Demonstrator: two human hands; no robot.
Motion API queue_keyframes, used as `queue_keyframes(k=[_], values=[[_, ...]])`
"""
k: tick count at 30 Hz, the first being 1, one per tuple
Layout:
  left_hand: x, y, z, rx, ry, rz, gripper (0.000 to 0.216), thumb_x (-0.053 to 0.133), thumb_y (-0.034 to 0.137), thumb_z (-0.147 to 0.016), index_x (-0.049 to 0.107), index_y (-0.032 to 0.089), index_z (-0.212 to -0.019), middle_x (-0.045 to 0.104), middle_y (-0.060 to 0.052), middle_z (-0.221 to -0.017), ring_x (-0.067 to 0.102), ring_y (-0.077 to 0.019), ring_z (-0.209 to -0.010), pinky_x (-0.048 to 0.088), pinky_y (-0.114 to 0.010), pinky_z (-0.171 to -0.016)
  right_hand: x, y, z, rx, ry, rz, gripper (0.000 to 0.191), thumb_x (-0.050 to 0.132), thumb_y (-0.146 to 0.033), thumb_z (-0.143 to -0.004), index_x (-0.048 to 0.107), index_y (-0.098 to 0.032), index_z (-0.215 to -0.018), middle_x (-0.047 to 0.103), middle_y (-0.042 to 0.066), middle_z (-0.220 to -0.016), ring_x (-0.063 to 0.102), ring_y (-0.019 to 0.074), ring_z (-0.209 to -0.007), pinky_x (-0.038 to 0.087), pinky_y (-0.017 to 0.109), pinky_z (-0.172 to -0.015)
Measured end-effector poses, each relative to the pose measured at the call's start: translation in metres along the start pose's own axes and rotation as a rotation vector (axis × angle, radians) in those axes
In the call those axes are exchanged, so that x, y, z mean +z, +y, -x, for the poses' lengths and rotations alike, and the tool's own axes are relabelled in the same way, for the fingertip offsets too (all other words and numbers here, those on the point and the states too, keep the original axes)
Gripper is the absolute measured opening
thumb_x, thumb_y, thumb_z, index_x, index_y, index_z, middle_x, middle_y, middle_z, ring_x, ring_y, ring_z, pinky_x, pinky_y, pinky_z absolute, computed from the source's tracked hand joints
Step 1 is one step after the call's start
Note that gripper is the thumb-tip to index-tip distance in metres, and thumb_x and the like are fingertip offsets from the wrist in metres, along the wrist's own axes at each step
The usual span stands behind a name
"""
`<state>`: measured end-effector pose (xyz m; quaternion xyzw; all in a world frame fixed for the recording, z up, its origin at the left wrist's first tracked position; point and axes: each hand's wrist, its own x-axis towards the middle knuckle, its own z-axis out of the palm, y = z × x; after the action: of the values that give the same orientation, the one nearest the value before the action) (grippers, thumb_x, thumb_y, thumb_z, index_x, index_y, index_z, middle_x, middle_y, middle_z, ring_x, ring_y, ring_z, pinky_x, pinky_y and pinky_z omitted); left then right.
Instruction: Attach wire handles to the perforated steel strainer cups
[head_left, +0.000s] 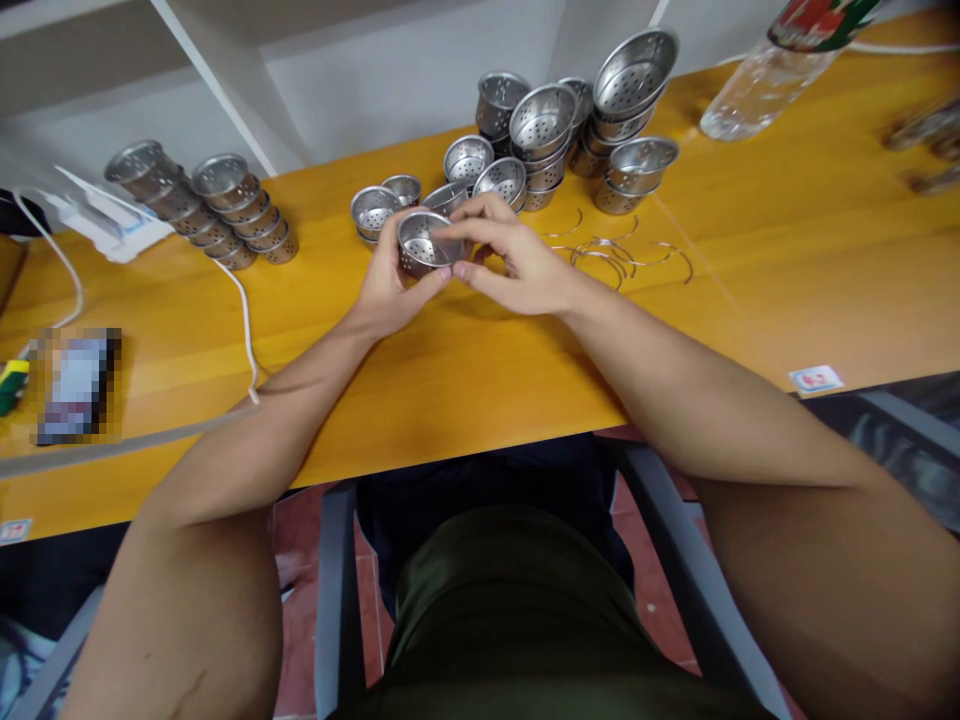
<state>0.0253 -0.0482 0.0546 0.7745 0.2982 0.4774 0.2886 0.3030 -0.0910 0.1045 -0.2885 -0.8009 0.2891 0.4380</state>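
My left hand (386, 290) grips a small perforated metal strainer cup (420, 242) from its left side, tilted so its inside faces me. My right hand (514, 260) is closed in a pinch at the cup's right rim, fingers curled over it; what it pinches is too small to make out. Both hands hover just above the orange wooden table (487, 370). Thin wire handles (607, 255) lie loose on the table just right of my right hand.
Loose and stacked strainer cups (555, 125) crowd the table's far middle. Two tipped rows of stacked cups (217, 205) lie at far left. A clear plastic bottle (757, 85) lies at far right. A white cable (244, 320) and a blurred packet (75, 385) sit at left.
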Motion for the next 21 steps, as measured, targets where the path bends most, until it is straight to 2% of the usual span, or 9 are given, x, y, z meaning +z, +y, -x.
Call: queue_keyframes(k=[4,6,8,10,11,15,19,21], values=[[-0.031,0.01,-0.011,-0.015,0.214,-0.204,0.114,0.098,0.114,-0.086,0.068,0.036,-0.162,0.067,-0.014,-0.174,0.049,-0.0455,-0.186,0.042,-0.068,-0.161,-0.006,0.001,-0.002,0.031,0.113,0.041,0.062,0.1,-0.076,-0.111,0.086,-0.037,-0.157,0.076,0.016,-0.157,0.082,0.0357,-0.117,0.078,0.055,-0.108],[-0.048,0.01,-0.015,-0.06,0.254,-0.284,0.11,0.088,0.117,-0.093,0.065,0.034,-0.162,0.072,-0.011,-0.163,0.039,-0.041,-0.19,0.038,-0.067,-0.16,-0.009,0.008,-0.004,0.064,0.169,0.087,0.063,0.1,-0.078,-0.111,0.084,-0.037,-0.156,0.078,0.015,-0.152,0.082,0.0344,-0.111,0.078,0.054,-0.104],[-0.063,0.005,-0.018,-0.108,0.245,-0.345,0.105,0.069,0.121,-0.103,0.06,0.033,-0.16,0.077,-0.006,-0.151,0.034,-0.0332,-0.191,0.034,-0.065,-0.158,-0.011,0.019,-0.006,0.073,0.215,0.12,0.061,0.098,-0.081,-0.112,0.085,-0.035,-0.15,0.08,0.015,-0.146,0.081,0.0341,-0.108,0.078,0.052,-0.1],[-0.074,-0.005,-0.021,-0.147,0.247,-0.366,0.104,0.059,0.123,-0.106,0.057,0.032,-0.157,0.08,-0.003,-0.145,0.039,-0.0275,-0.187,0.031,-0.064,-0.158,-0.012,0.029,-0.008,0.06,0.237,0.138,0.06,0.095,-0.085,-0.114,0.085,-0.034,-0.143,0.081,0.015,-0.14,0.081,0.0346,-0.109,0.077,0.051,-0.098],[-0.078,-0.012,-0.022,-0.158,0.266,-0.356,0.103,0.061,0.123,-0.105,0.057,0.033,-0.155,0.08,-0.001,-0.145,0.044,-0.027,-0.183,0.031,-0.064,-0.159,-0.012,0.033,-0.008,0.054,0.241,0.144,0.06,0.093,-0.086,-0.114,0.085,-0.033,-0.14,0.082,0.015,-0.137,0.081,0.0353,-0.11,0.077,0.052,-0.098],[-0.08,-0.043,-0.026,-0.14,0.317,-0.269,0.104,0.085,0.116,-0.097,0.056,0.036,-0.156,0.079,-0.001,-0.158,0.06,-0.0291,-0.173,0.039,-0.065,-0.159,-0.011,0.039,-0.009,0.05,0.223,0.159,0.049,0.094,-0.079,-0.116,0.086,-0.033,-0.132,0.085,0.014,-0.128,0.081,0.038,-0.112,0.077,0.057,-0.1],[-0.07,-0.061,-0.027,-0.081,0.342,-0.192,0.119,0.095,0.12,-0.077,0.063,0.035,-0.154,0.077,-0.011,-0.166,0.068,-0.0393,-0.166,0.046,-0.07,-0.155,-0.008,0.039,-0.009,0.072,0.193,0.126,0.046,0.094,-0.076,-0.117,0.087,-0.032,-0.129,0.083,0.012,-0.115,0.08,0.0349,-0.102,0.077,0.055,-0.099],[-0.068,-0.061,-0.027,-0.103,0.351,-0.202,0.117,0.099,0.118,-0.074,0.067,0.035,-0.15,0.076,-0.013,-0.165,0.067,-0.044,-0.165,0.047,-0.073,-0.153,-0.007,0.038,-0.009,0.093,0.179,0.108,0.047,0.094,-0.076,-0.117,0.086,-0.031,-0.129,0.081,0.01,-0.111,0.079,0.034,-0.1,0.076,0.054,-0.099]])
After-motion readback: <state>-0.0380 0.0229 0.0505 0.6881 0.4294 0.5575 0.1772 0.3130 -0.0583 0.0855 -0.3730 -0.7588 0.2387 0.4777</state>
